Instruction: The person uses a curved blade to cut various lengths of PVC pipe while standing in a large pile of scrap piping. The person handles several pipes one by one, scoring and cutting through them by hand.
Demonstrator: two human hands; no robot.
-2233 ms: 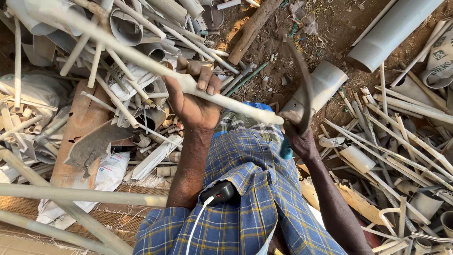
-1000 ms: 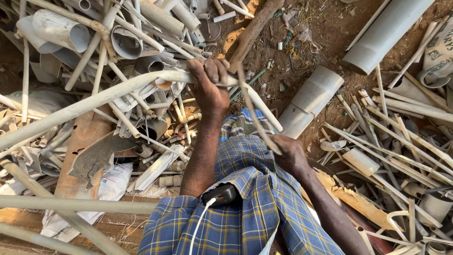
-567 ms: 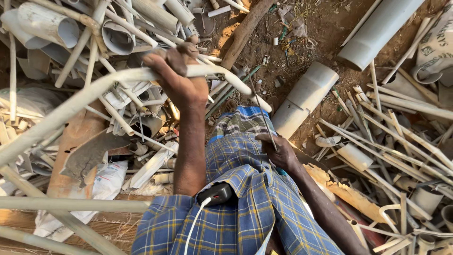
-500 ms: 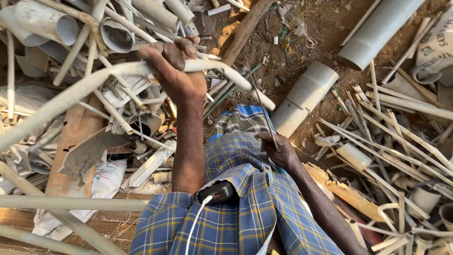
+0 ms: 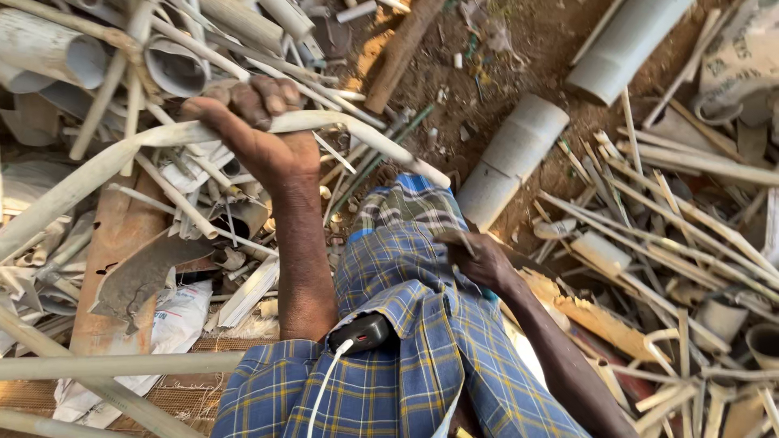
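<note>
A long pale pipe [image 5: 341, 126] runs across the scrap pile [image 5: 122, 203], gripped mid-length by the left hand [image 5: 260, 134], fingers wrapped round it. The right hand [image 5: 479, 264] rests on the checked cloth [image 5: 406, 268], closed on a thin strip [image 5: 464, 241]. Short pipe [image 5: 511, 158] lies beyond.

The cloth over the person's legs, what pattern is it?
The cloth is blue checked, with yellow and white lines. The head view shows it.
</note>
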